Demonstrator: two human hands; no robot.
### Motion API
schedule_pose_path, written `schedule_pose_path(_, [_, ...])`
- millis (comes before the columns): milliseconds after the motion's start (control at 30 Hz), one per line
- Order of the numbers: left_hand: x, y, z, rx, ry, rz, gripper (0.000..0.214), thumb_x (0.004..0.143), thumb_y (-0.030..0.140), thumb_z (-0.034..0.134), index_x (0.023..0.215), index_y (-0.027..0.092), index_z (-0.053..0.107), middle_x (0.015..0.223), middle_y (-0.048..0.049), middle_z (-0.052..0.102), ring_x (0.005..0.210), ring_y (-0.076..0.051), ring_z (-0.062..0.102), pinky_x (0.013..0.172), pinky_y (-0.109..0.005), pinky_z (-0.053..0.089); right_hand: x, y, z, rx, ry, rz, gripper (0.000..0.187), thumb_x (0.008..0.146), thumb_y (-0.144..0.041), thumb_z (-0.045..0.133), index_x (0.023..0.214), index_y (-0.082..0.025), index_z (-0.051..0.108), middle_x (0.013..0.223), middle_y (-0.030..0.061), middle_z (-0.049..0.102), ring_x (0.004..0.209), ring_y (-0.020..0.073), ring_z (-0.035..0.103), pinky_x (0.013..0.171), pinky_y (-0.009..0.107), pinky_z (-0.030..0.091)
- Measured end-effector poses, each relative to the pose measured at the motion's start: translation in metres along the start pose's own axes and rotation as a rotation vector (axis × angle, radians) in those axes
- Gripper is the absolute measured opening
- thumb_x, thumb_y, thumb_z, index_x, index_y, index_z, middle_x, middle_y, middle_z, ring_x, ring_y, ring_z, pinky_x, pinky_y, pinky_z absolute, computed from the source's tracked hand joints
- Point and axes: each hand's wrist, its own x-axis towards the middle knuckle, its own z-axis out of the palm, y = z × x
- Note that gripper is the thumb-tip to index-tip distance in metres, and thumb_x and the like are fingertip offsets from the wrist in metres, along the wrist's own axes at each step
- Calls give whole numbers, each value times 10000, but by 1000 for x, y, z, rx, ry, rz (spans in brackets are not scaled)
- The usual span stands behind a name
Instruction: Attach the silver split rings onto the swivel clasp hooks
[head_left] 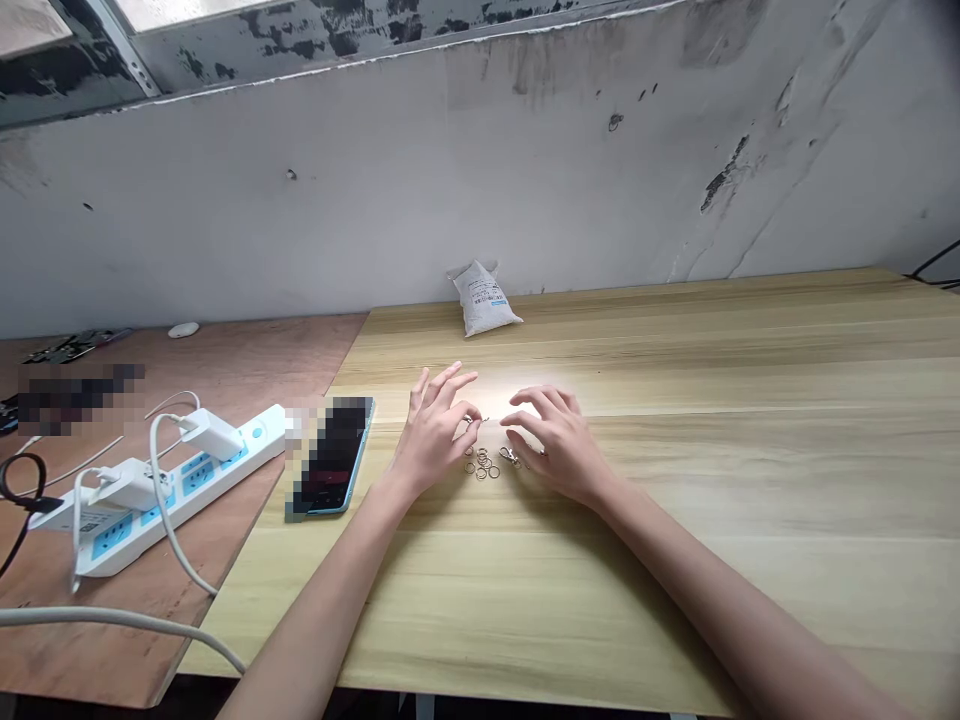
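- My left hand (439, 428): thumb and forefinger pinched on a small metal piece (486, 420), other fingers spread;
- My right hand (559, 440): half open, fingers curved, just beside metal clasps (508, 455);
- Rings (482, 457): on the counter (675, 420), between my hands.

Bright window (187, 10) top left, pale glare on tabletop (499, 378), soft shadows

Scuffed wall (420, 190), apparently a window (184, 10)

The left hand (437, 425), at centre, appears to pinch thumb against forefinger; the right hand (559, 437), right of centre, curves loosely.
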Motion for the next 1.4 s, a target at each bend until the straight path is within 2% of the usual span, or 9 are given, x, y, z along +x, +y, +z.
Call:
schedule_pose_path(167, [-4,-11,-12,-55,-194,76,74,824,207,596,763,211,637,1363,-37,548,1399,-269,351,1187,-550,206,-2,2,-6,79,-190,-57,152,911,-315,591,988,-243,701,1137,90,624,1077,237,551,961,437,397])
schedule_pose_path(333, [-6,-15,-19,-109,-284,79,47,795,208,613,749,212,624,1359,-30,542,1391,-270,356,1189,-545,199,-3,7,-8,74,-224,-84,110,890,-217,601,856,-247,701,1077,58,646,1094,222,551,974,431,390])
schedule_pose_path(500, [-6,-19,-4,-19,-202,-37,118,865,204,568,932,221,664,1315,-71,575,1328,-272,427,1137,-545,293,-3,15,-12,-12,-224,-28,114,883,-197,592,803,-219,669,1076,71,645,1084,237,549,972,450,399])
schedule_pose_path(600, [-4,-21,7,54,-164,-36,200,901,240,554,1068,232,663,1316,-93,573,1314,-276,444,1128,-542,306,-3,16,-13,-37,-232,4,117,894,-192,577,816,-212,663,1044,79,642,1053,237,559,960,451,412])
schedule_pose_path(733, [-1,-20,15,112,-138,49,164,931,247,540,953,260,702,1290,-61,603,1307,-267,459,1122,-538,315,-3,14,-12,-29,-241,21,113,898,-192,575,826,-215,659,996,71,642,1037,238,565,956,453,417])
schedule_pose_path(933, [2,-17,15,165,-95,102,206,916,173,548,763,210,680,1263,-56,633,1282,-270,491,1131,-530,307,-3,13,-12,27,-254,35,111,908,-199,566,863,-226,664,983,62,640,1022,233,565,943,443,420])
schedule_pose_path(1067, [0,-10,14,-2,-81,76,130,911,169,554,858,204,668,1299,-65,604,1310,-261,459,1114,-512,332,-4,11,-10,58,-228,46,111,925,-232,554,914,-235,665,1022,69,644,1034,237,562,940,447,416])
schedule_pose_path(1233, [-2,9,9,-349,-55,-46,106,928,211,551,945,226,654,1330,-57,563,1343,-245,416,1095,-472,373,-4,0,-4,161,-153,47,255,938,-347,566,1174,-264,616,1156,85,631,1088,240,544,934,429,420])
schedule_pose_path(1400, [-2,15,7,-438,-73,-73,122,953,211,512,974,231,631,1361,-58,530,1382,-228,376,1125,-452,354,-3,-2,1,230,-94,12,154,966,-270,516,999,-238,663,1075,73,665,1048,223,559,906,400,420])
